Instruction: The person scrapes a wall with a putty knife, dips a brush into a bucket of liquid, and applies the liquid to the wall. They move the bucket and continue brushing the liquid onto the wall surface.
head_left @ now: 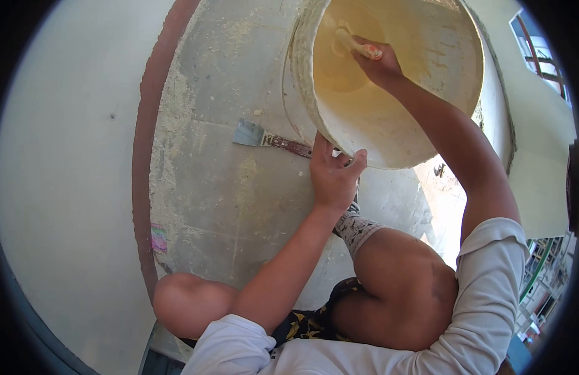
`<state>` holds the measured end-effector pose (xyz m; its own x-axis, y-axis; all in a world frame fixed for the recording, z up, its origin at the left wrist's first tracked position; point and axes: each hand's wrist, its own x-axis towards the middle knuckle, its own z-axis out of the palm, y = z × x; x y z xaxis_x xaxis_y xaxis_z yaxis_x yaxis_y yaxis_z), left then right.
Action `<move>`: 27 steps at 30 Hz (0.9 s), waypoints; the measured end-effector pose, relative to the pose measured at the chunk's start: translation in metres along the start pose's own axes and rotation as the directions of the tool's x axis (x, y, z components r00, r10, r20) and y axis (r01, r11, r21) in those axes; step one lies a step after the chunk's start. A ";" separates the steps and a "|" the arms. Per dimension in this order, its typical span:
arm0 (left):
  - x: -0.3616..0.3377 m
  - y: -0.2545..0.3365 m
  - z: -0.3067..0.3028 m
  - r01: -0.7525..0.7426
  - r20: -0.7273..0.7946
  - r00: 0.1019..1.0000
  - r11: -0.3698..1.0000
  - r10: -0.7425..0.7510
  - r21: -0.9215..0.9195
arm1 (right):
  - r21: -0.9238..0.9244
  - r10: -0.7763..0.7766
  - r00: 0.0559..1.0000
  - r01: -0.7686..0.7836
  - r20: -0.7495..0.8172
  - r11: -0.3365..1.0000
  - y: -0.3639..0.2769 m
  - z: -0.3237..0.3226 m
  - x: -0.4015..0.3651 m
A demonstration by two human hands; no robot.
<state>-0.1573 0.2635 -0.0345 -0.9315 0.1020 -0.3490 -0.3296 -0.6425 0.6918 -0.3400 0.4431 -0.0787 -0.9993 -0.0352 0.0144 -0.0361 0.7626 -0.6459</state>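
A large whitish bucket [449, 81], crusted along its rim, is tilted with its mouth facing me. Inside lies a thin yellowish residue or liquid. My left hand [335, 172] grips the lower rim, thumb and fingers on either side of the edge. Reaching into the bucket, my right hand [380, 62] is closed around a paintbrush [352, 42] with a pale handle and an orange-red end. The brush's far end is against the bucket's inside and looks blurred. A putty knife [249, 133] with a worn reddish handle lies on the floor just left of my left hand, its handle end partly hidden.
The grey tiled floor [205, 169] is spotted with dried plaster. A pale wall [70, 156] with a reddish-brown base strip [153, 94] runs along the left. My bent knees [192, 300] frame the near side. A small colourful wrapper [159, 238] lies by the strip.
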 end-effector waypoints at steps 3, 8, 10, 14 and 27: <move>0.001 0.004 0.003 0.017 -0.018 1.000 1.000 -0.017 -0.004 | -0.003 0.033 0.997 -0.033 0.071 0.999 -0.007 0.002 0.003; 0.001 -0.002 0.003 -0.024 -0.013 1.000 0.998 0.024 -0.049 | 0.107 0.117 0.993 -0.114 -0.019 0.988 -0.001 -0.004 0.013; 0.005 0.011 0.008 -0.023 0.030 0.999 1.000 0.023 -0.015 | 0.120 0.153 0.988 -0.149 -0.027 0.982 0.003 0.002 0.016; 0.012 0.018 0.008 -0.011 0.031 0.999 0.999 0.009 0.045 | 0.055 0.282 0.959 -0.282 0.009 0.958 -0.003 -0.009 0.027; 0.032 0.043 0.044 -0.048 -0.035 0.998 0.969 0.058 0.244 | 0.097 -0.066 0.980 0.086 -0.188 0.992 -0.102 -0.135 -0.044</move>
<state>-0.2080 0.2724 0.0114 -0.9431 0.0381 -0.3303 -0.3124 -0.4420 0.8409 -0.2940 0.4544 0.0893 -0.9790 0.0365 0.2008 -0.1205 0.6903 -0.7134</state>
